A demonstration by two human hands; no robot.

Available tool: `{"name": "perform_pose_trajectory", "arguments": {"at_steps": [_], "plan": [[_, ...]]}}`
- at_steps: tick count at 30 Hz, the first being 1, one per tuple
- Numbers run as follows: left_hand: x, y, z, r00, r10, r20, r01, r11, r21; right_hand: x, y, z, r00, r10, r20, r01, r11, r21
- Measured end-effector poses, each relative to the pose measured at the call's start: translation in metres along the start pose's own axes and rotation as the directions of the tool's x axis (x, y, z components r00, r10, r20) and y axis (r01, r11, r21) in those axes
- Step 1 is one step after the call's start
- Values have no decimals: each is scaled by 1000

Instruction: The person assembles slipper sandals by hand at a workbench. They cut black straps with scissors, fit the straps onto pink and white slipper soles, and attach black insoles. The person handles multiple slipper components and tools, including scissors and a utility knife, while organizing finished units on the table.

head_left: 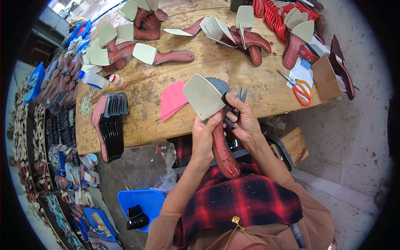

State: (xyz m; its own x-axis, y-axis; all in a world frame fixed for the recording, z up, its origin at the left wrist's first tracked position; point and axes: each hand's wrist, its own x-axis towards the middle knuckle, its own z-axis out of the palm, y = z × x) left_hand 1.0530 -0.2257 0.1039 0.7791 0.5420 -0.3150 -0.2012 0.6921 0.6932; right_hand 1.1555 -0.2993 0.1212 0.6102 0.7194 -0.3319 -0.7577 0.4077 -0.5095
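Shoe sole (pixel 223 150), red with a pale beige insole piece (pixel 203 96) at its front end and a dark grey layer behind that, sat at the centre of the head view, held up over the near edge of the wooden workbench (pixel 258 79). The left hand (pixel 204 139) was wrapped around the sole's middle, thumb pressed on the beige piece. The right hand (pixel 243 121) was closed around a small pair of dark scissors (pixel 239 96), their blades pointing up just beside the grey layer's edge.

Left of centre, a pink sheet (pixel 171 100) lay on the bench, and further left a stack of black soles (pixel 112 127) stood on edge. Orange-handled scissors (pixel 301 88) rested at the right of the bench, next to a cardboard box (pixel 325 77). More red soles with beige pieces (pixel 166 55) were spread across the upper part of the frame. A blue bin (pixel 141 204) stood on the floor at lower left.
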Motion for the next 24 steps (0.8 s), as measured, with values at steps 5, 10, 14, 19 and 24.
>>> {"name": "perform_pose_trajectory", "arguments": {"at_steps": [5, 10, 14, 19, 24], "plan": [[0, -6, 15, 991, 127, -38, -126, 992, 26, -7, -4, 0, 990, -133, -38, 124, 975, -184], [11, -6, 9, 986, 160, 53, -165, 981, 103, -3, -13, -6, 760, -567, 318, 556, 314, -770], [28, 23, 23, 970, 4, 242, -87, 939, 333, 4, -60, -15, 576, -607, 548, 673, -29, -739], [35, 91, 58, 531, 16, 847, -775, -395, 493, 4, -89, -27, 796, -565, 215, 480, 375, -793], [26, 122, 67, 448, -393, 803, -893, -234, 384, -16, -58, 1, 916, -313, 252, 396, 596, -698]]}}
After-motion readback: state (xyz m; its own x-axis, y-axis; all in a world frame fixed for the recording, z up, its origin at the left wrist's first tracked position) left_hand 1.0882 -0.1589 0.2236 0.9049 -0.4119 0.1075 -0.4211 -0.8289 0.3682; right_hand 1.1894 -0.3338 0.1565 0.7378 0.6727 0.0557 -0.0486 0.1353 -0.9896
